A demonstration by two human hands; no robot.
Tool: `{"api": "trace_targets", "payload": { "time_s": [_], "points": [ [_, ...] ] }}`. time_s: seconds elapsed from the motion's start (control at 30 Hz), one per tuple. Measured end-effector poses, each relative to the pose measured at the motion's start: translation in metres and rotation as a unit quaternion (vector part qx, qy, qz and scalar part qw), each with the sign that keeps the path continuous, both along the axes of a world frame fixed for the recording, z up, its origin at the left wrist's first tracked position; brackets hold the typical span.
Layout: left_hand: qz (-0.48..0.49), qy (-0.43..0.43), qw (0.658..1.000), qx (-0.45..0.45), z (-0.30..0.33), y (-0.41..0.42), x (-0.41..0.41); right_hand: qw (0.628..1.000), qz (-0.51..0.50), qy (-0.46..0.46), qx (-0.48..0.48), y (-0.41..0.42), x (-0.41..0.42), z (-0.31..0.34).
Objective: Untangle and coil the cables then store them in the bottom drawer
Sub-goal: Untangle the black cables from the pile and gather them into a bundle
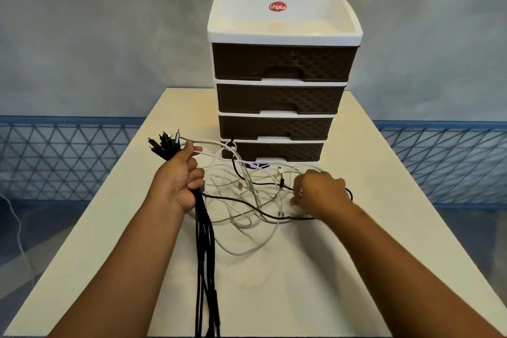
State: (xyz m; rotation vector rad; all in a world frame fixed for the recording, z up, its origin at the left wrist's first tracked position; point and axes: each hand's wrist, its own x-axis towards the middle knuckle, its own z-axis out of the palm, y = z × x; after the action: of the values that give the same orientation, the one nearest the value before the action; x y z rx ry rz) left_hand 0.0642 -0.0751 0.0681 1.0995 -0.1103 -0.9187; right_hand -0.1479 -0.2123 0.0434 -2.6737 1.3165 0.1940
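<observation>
My left hand (179,178) is shut on a bundle of black cables (205,250). Their plugs stick up above the fist and the strands hang down toward the table's near edge. A white cable also runs through that fist. In front of the drawer unit lies a loose tangle of white cables (247,208) crossed by a thin black cable (241,202). My right hand (319,191) rests on the right side of the tangle with fingers pinching at a cable there. The bottom drawer (274,151) is closed.
The four-drawer unit (282,85), brown fronts in a white frame, stands at the back middle of the cream table (356,269). A white tray top (285,16) with a red sticker crowns it. Blue lattice railing runs behind both table sides.
</observation>
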Motion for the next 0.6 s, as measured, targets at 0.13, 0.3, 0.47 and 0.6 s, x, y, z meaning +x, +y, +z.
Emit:
{"api": "trace_targets", "payload": {
  "time_s": [0.13, 0.3, 0.47, 0.6],
  "points": [
    [-0.002, -0.002, 1.0, 0.0, 0.0, -0.001, -0.001, 0.992, 0.036, -0.086, -0.082, 0.004, 0.022, -0.025],
    [-0.001, 0.005, 1.0, -0.004, 0.001, 0.0, -0.001, 0.992, 0.066, -0.101, -0.025, -0.005, 0.033, -0.046],
    [-0.005, 0.011, 1.0, -0.006, 0.0, 0.0, 0.0, 0.991, 0.092, -0.097, 0.002, -0.008, 0.033, -0.048],
    [-0.005, 0.013, 1.0, -0.003, -0.001, 0.0, 0.002, 0.986, 0.063, -0.152, 0.023, -0.017, 0.025, -0.043]
  ]
}}
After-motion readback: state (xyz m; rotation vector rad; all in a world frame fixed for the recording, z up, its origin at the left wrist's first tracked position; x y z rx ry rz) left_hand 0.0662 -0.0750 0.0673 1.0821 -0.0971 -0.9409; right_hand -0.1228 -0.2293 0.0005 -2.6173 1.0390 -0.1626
